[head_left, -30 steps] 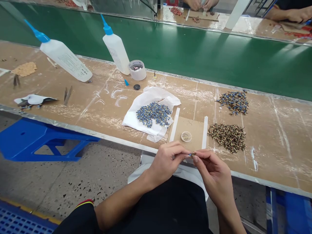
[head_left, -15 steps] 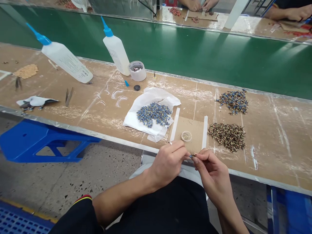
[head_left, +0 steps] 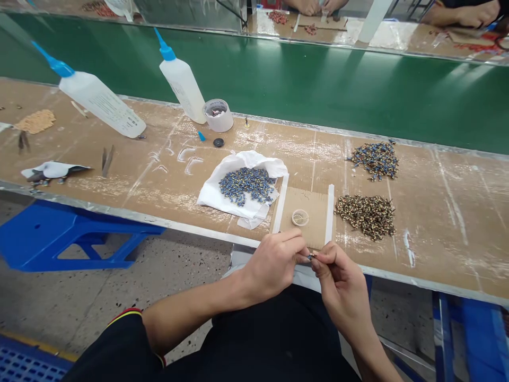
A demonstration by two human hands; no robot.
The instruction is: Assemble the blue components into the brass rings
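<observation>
My left hand (head_left: pixel 278 261) and my right hand (head_left: pixel 342 281) meet at the table's front edge, fingertips pinched close together. Between them shows a tiny blue piece (head_left: pixel 309 257), held by my left fingers. My right thumb and finger pinch a small brass-coloured piece (head_left: pixel 314 254) against it; whether the two are joined I cannot tell. Just beyond, a small round clear cup (head_left: pixel 300 217) with a thin strand in it sits on a cardboard pad (head_left: pixel 314 199). To the left, many blue-and-yellow pieces (head_left: pixel 246 183) lie on white paper (head_left: pixel 209 195). Right of the pad is a heap of brass-coloured pieces (head_left: pixel 366 216).
Behind that heap lies a pile of mixed blue and brass pieces (head_left: pixel 374 160). Two blue-tipped bottles (head_left: pixel 101 101) and a tape roll (head_left: pixel 218 115) stand further left, near tweezers (head_left: pixel 107 161). Beyond the green belt (head_left: pixel 286 79), other people's hands (head_left: pixel 314 7) are at work.
The view has shifted slightly, so the table's things appear a little further left. Both hands keep their pinch at nearly the same spot.
</observation>
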